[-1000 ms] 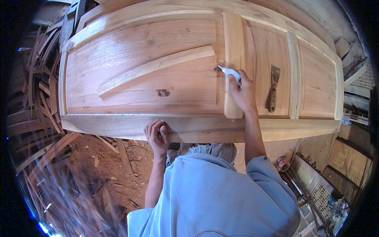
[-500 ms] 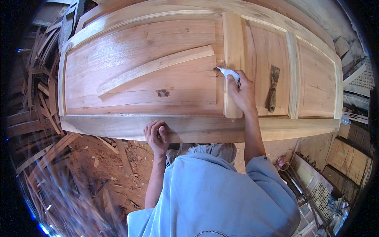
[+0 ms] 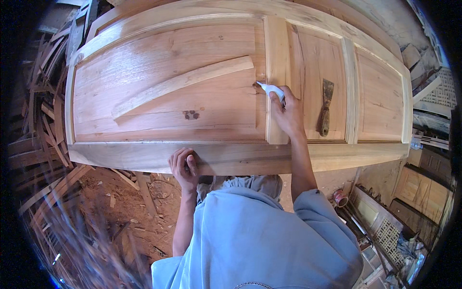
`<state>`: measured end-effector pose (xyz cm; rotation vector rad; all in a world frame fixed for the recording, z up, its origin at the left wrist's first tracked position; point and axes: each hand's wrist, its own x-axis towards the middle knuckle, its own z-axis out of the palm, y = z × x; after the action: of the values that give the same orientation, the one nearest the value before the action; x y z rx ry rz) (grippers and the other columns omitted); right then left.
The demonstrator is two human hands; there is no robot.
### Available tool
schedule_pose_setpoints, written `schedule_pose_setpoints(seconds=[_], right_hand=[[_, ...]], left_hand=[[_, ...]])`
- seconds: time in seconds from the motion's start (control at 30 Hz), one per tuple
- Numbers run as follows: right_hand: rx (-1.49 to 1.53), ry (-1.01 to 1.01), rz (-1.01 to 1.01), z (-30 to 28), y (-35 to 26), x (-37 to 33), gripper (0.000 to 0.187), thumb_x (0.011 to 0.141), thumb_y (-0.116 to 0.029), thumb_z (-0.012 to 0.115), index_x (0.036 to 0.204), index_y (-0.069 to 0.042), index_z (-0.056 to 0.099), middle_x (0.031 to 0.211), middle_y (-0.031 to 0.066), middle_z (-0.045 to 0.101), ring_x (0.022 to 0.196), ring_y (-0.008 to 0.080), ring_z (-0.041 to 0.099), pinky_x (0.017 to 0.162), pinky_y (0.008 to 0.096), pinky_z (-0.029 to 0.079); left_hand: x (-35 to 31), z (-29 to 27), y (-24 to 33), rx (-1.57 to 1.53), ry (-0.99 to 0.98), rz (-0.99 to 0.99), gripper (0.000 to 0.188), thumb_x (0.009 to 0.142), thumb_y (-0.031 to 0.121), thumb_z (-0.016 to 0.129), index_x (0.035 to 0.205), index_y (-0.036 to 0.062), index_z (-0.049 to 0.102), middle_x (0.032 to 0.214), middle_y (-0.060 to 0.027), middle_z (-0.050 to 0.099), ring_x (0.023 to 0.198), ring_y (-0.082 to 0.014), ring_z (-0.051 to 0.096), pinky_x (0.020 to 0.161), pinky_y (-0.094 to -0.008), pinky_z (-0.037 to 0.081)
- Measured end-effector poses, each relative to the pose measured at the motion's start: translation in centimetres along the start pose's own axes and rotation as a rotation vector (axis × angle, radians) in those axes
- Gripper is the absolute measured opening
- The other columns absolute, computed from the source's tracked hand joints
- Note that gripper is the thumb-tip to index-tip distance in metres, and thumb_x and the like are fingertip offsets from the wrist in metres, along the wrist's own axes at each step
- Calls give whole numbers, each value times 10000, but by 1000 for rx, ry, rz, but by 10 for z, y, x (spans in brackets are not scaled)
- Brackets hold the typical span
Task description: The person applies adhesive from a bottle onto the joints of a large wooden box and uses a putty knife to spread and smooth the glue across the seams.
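A large wooden panelled door (image 3: 231,158) lies flat before me. My right hand (image 3: 290,113) is closed around a small white squeeze bottle (image 3: 274,90) with a narrow nozzle. The tip points left at a dark knot (image 3: 257,85) at the big panel's right edge, close to or touching it. My left hand (image 3: 184,167) rests on the door's near edge, fingers curled in; whatever they hold, if anything, is hidden. Left of the bottle, a thin wooden strip (image 3: 183,86) lies slantwise on the panel. A worn scraper (image 3: 326,107) lies on the middle panel, right of my right hand.
Scrap wood strips (image 3: 53,120) are heaped at the left. Below the door is reddish, chip-strewn ground (image 3: 120,212). At the lower right stand a reddish can (image 3: 340,197), long rods and a lattice panel (image 3: 390,236). More wooden panels (image 3: 418,188) lean at the far right.
The whole view has shifted slightly, so the door and hands sit a little further left. The bottle stays in my right hand with its nozzle at the knot; my left hand keeps its place.
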<state>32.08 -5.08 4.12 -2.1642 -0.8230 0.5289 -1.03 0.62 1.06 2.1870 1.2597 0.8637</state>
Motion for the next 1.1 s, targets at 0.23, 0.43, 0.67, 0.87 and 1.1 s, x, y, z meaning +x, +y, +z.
schedule_pose_setpoints(seconds=[0.23,0.43,0.67,0.87,1.1], right_hand=[[-50,-28,9,-2,1,1,323,956,-336,637,1115,-55,624,693,153,654,589,279,646,580,397,509],[-75,2,9,-1,4,0,330,957,-331,634,1118,-43,611,727,176,672,610,304,670,593,411,526],[-65,28,-17,0,2,-2,314,954,-305,645,1111,-35,610,730,177,675,603,291,673,581,402,528],[-69,25,7,-1,0,-3,303,956,-303,645,1098,-38,613,731,174,677,603,281,675,586,396,532],[-14,97,-7,2,-1,-6,235,960,-232,652,1070,-24,638,642,75,556,548,124,474,532,313,414]], left_hand=[[1,0,1,-3,-6,5,193,971,210,573,974,47,679,987,-111,690,982,-315,633,925,-426,434],[1,-1,1,-3,-8,7,192,971,198,567,975,40,677,985,-119,689,980,-317,631,926,-423,433],[0,0,0,-2,-11,-1,192,970,199,568,974,40,676,987,-119,689,986,-316,630,922,-420,432],[0,0,-1,5,-13,5,193,973,200,568,972,40,675,988,-116,690,989,-313,632,924,-419,432],[0,0,0,3,5,6,186,971,196,572,967,42,676,975,-108,695,982,-307,639,923,-416,432]])
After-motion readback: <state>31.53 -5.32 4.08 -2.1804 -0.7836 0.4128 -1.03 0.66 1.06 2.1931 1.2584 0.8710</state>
